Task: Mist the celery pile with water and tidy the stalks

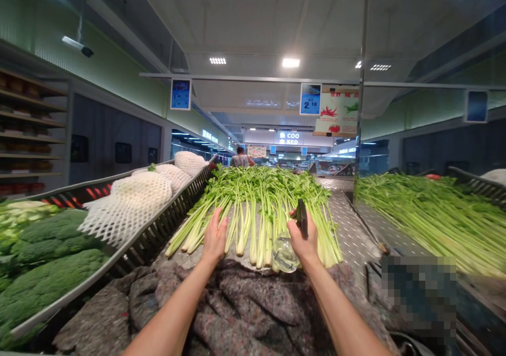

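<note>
Bunches of celery [253,208] lie spread over a textured metal shelf, leaves at the back and pale stalk ends towards me. In my right hand [305,239] is a spray bottle [285,255] with a clear round body and a dark head, held upright over the stalk ends on the right. My left hand [215,237] hovers at or just above the celery on the left, fingers stretched out and holding nothing. Whether it touches the stalks I cannot tell. A crumpled grey-brown felt cloth [245,308] lies beneath my forearms.
On the left, a black slatted crate [158,229] holds broccoli [55,235] and white foam-netted produce [138,193]. A mirror panel [427,150] on the right reflects the celery. A person [242,158] stands behind the display. Price signs [310,99] hang overhead.
</note>
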Motion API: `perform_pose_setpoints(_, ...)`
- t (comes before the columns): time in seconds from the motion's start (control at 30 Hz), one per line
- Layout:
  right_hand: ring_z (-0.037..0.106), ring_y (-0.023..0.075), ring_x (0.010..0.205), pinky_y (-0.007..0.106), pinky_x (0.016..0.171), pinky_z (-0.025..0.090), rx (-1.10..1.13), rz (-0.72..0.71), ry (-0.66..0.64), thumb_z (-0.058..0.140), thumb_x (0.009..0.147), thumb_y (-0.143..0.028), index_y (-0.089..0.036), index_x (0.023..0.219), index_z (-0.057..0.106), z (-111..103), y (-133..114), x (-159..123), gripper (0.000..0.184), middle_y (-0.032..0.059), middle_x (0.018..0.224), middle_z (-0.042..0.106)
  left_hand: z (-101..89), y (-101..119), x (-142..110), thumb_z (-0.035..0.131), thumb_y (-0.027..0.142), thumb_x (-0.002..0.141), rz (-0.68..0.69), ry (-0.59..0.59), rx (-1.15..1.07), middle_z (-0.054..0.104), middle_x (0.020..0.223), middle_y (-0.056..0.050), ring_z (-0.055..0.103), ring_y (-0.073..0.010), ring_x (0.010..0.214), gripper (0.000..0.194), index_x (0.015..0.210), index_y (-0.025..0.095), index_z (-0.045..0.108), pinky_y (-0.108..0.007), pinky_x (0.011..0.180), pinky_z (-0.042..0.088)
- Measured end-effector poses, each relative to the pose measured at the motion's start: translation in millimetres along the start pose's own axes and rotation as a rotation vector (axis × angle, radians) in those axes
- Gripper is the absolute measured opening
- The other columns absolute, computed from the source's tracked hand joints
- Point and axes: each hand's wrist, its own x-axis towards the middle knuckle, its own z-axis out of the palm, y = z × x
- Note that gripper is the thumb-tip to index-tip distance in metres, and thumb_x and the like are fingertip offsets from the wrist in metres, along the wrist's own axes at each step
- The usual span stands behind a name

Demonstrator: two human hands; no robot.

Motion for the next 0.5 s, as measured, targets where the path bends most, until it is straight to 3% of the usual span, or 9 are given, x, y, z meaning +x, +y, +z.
perform_pose_setpoints(0.13, 0.051, 0.0149, 0.060, 0.026, 0.058, 0.038, -0.020, 0.010, 0.111, 0.051, 0.061, -0.031, -0.017, 0.086, 0.056, -8.2, 0.5, 7.5, 0.029, 0.0025, 0.076, 0.059, -1.9, 5.1, -0.3, 0.026, 0.040, 0.082, -0.060, -0.056, -0.068, 0.046, 0.126, -0.012, 0.039, -0.0206, 0.120, 0.049, 0.117, 0.012, 0.047, -0.038, 0.103, 0.026)
perform_pose_setpoints(0.33, 0.052, 0.0162, 0.065, 0.027, 0.064, 0.037, -0.063, -0.001, 0.345, 0.052, 0.059, -0.030, -0.018, 0.087, 0.058, -26.1, 8.3, 25.2, 0.031, 0.0019, 0.076, 0.060, 7.1, 7.2, -5.3, 0.030, 0.041, 0.081, 0.058, -0.198, 0.000, 0.026, 0.139, -0.011, 0.022, -0.0206, 0.129, 0.056, 0.129, 0.013, 0.031, -0.041, 0.106, 0.017)
perform_pose_setpoints(0.5, 0.052, 0.0171, 0.066, 0.027, 0.062, 0.037, -0.111, 0.001, 0.293, 0.052, 0.059, -0.030, -0.017, 0.084, 0.059, -26.2, 9.7, 24.5, 0.029, 0.0026, 0.075, 0.059, 11.8, 2.2, -6.6, 0.032, 0.046, 0.080, 0.016, -0.172, -0.026, 0.014, 0.143, -0.010, 0.011, -0.0221, 0.131, 0.061, 0.133, 0.017, 0.021, -0.046, 0.106, 0.009)
